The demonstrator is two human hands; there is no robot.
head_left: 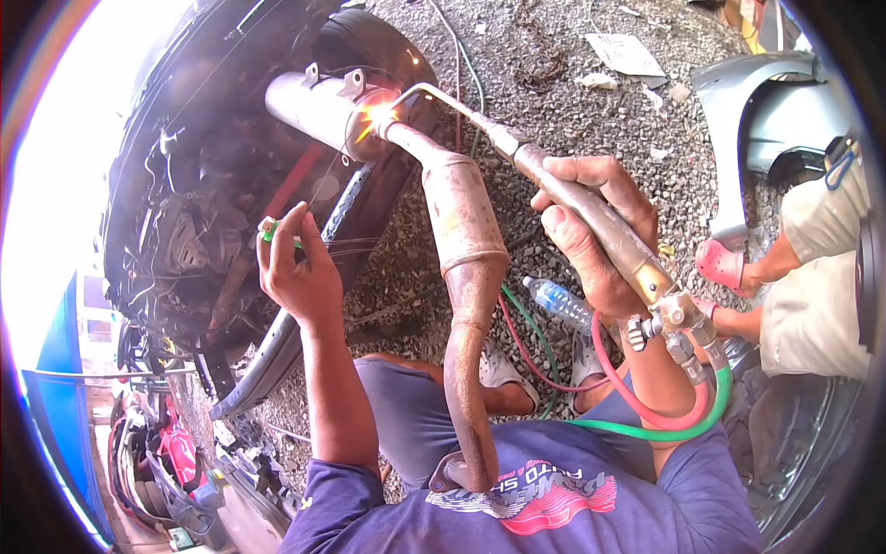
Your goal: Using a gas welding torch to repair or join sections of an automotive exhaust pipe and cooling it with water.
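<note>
My right hand [595,263] is wrapped round the handle of a gas welding torch [604,220]. Its bent tip points at a joint on a rusty exhaust pipe [469,369], where an orange flame glows against the end of a silver muffler [309,106]. A wider canister [461,208] forms part of the pipe, whose lower end reaches my shirt. On the left, the raised fingers of my left hand [309,277] pinch thin wire [355,247], with a small green piece [269,231] by the fingertips. Whether the wire touches the joint is lost in the glare.
Red hose [628,397] and green hose [660,430] loop from the torch's valves past my lap. A water bottle [558,303] lies on gravel. At the left is a dark car part [203,185]; a silver fender [729,138] and another person's legs [812,277] are at right.
</note>
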